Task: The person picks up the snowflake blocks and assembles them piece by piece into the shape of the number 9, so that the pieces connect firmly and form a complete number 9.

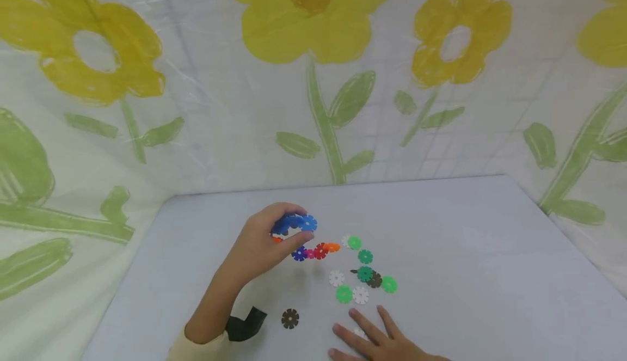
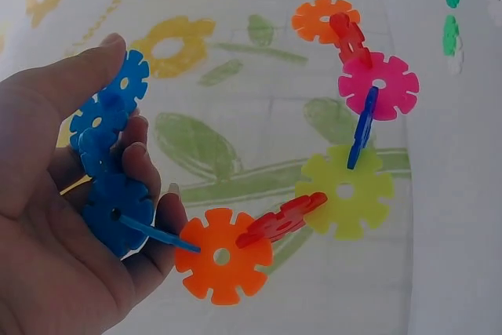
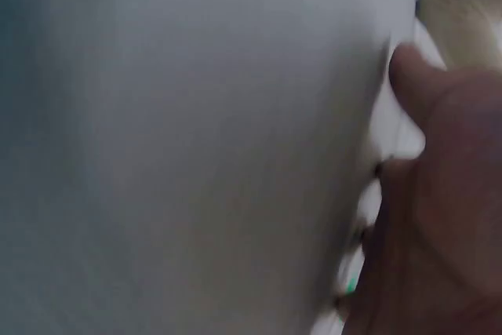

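My left hand [image 1: 262, 241] holds the blue end of a chain of notched plastic discs, with thumb and fingers curled round several blue discs [image 2: 118, 202]. From there the chain curves away through an orange disc [image 2: 205, 272], a red one, a yellow-green disc [image 2: 329, 213], a dark blue, a pink disc [image 2: 353, 84], a red and a last orange disc. My right hand [image 1: 384, 344] is low over the table near its front, fingers spread and straight. A white disc [image 1: 359, 331] shows between those fingers. The right wrist view is dim and blurred.
Loose green discs [image 1: 344, 294] and white discs [image 1: 336, 278] lie in front of the right hand, with a dark brown disc among them. Another brown disc [image 1: 290, 324] lies nearer the left forearm. Behind the white table [image 1: 441, 208] hangs a flower-printed curtain [image 1: 220, 132].
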Available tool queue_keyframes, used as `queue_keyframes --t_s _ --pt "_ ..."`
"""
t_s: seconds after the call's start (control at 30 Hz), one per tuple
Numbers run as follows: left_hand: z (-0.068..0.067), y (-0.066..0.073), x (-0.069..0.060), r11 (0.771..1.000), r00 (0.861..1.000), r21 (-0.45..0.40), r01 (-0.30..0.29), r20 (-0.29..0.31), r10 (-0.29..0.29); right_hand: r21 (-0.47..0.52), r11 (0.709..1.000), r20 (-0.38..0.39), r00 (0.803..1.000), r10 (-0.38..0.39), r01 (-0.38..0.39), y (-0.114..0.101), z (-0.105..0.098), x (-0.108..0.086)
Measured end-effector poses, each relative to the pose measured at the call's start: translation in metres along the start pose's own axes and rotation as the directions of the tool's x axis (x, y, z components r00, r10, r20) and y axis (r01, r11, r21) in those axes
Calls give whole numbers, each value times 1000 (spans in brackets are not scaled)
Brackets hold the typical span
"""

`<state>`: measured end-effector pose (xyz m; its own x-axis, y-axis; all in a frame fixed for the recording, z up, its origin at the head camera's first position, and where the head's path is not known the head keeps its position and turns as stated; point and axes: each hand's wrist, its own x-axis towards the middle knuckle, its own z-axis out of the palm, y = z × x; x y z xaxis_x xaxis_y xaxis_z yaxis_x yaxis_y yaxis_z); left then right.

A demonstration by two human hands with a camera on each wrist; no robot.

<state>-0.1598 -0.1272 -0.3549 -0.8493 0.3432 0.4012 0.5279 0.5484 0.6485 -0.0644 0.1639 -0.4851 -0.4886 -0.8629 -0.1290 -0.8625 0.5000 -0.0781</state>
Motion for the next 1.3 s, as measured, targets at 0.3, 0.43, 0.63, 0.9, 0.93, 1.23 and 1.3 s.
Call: queue_keyframes --t_s 0.3,0.43,0.63,0.9,0.93,1.23,1.3 --pt "-7 -1 -1 1000 1000 -6 4 -27 -4 242 931 150 958 243 -274 42 -39 -9" --pt "-8 1 1 1000 1000 -7 -3 -27 3 266 934 -41 965 257 -238 60 -52 -13" --pt "-10 3 0 1000 1000 -11 11 -14 -11 242 938 -270 911 311 -248 103 -63 -2" --pt "-10 3 0 999 999 -25 25 24 -24 352 894 -160 922 351 -279 142 -61 17" --pt "-10 2 0 999 999 -29 14 29 -13 374 882 -151 920 362 -285 144 -60 18" --pt "-8 2 1 998 999 -55 -29 40 31 510 777 -65 885 461 -368 154 -59 19" --pt "-7 3 1 998 999 -57 -9 42 12 514 780 -83 885 458 -356 155 -65 17"
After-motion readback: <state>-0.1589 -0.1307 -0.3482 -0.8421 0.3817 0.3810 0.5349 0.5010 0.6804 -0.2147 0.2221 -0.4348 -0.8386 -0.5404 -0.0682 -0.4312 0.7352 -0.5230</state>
